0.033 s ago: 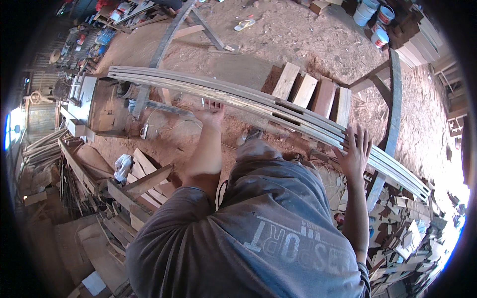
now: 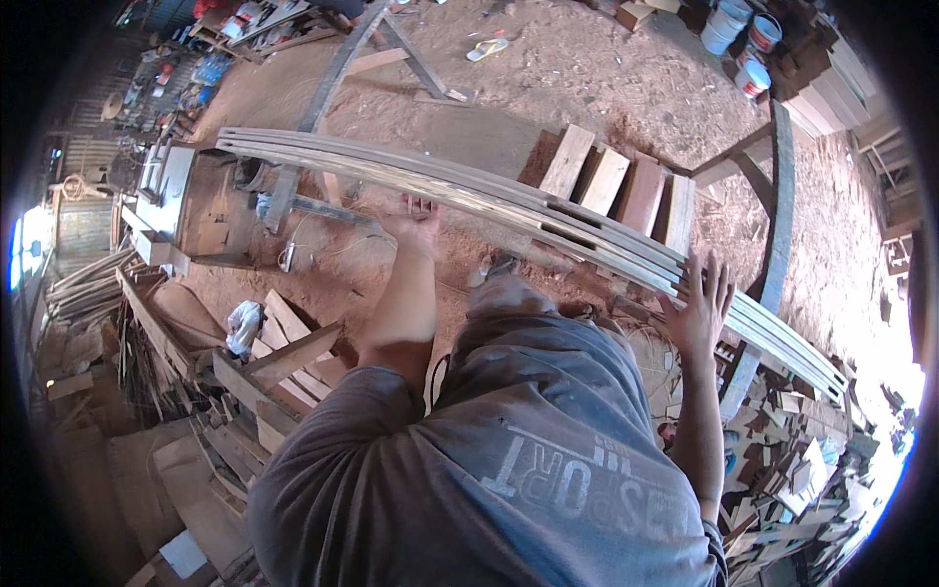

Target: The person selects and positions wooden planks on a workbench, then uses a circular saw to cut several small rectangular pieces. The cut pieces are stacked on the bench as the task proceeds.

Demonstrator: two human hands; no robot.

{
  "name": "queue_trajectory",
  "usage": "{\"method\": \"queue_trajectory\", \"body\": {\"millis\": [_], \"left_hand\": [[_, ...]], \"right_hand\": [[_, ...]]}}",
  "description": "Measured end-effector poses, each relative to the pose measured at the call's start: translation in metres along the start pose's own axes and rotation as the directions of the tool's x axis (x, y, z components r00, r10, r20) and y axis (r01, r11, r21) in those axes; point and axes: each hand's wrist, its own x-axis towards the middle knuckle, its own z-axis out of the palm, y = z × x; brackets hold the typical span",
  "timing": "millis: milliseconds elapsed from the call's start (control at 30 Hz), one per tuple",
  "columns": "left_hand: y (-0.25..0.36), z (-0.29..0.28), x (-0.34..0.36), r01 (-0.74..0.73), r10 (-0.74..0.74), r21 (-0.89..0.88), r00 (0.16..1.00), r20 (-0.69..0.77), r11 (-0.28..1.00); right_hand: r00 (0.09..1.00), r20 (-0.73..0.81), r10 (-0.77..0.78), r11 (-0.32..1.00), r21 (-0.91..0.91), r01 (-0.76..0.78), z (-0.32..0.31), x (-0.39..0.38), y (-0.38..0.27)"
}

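Observation:
A stack of long, pale wooden strips (image 2: 509, 203), some with slots cut in them, runs across two dark wooden trestle rails (image 2: 778, 186). My left hand (image 2: 416, 223) is palm up at the stack's near edge, fingers apart and slightly bent, fingertips at the wood. Further along, my right hand (image 2: 696, 298) lies with fingers spread across the strips. Beyond the stack, several short planks (image 2: 604, 181) lie side by side. My grey shirt covers much of the lower view.
Lumber and frames (image 2: 274, 362) crowd the lower left, with a white bag (image 2: 245, 328). Scrap wood (image 2: 802, 470) is heaped at lower right. A white-topped bench (image 2: 161, 196) stands left; buckets (image 2: 724, 29) sit at upper right. A sandal (image 2: 486, 49) lies on the dirt floor (image 2: 548, 78).
The stack and surroundings appear shifted very slightly to the right in the picture. Both of my hands stay at nearly the same places on the stack.

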Motion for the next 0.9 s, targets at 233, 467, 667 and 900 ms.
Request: {"method": "queue_trajectory", "body": {"millis": [233,467,667,900], "left_hand": [[0.036,0.023,0.003,-0.067,0.083,0.384,0.996,-0.025,0.921],[0.017,0.020,0.007,-0.049,0.028,0.580,0.999,0.046,0.813],[0.009,0.017,0.023,-0.058,0.194,0.598,0.967,-0.165,0.799],[-0.072,-0.042,-0.025,0.256,-0.385,0.943,0.865,-0.321,-0.212]], "right_hand": [[0.978,0.202,-0.053,0.518,0.843,-0.146,-0.040,-0.066,-0.062],[0.540,0.841,-0.032,0.695,0.407,-0.592,0.113,-0.228,0.024],[0.280,0.945,0.172,0.905,-0.039,-0.423,0.208,-0.325,-0.061],[0.581,0.690,0.432,0.740,0.097,-0.666,0.260,-0.163,0.021]]}}
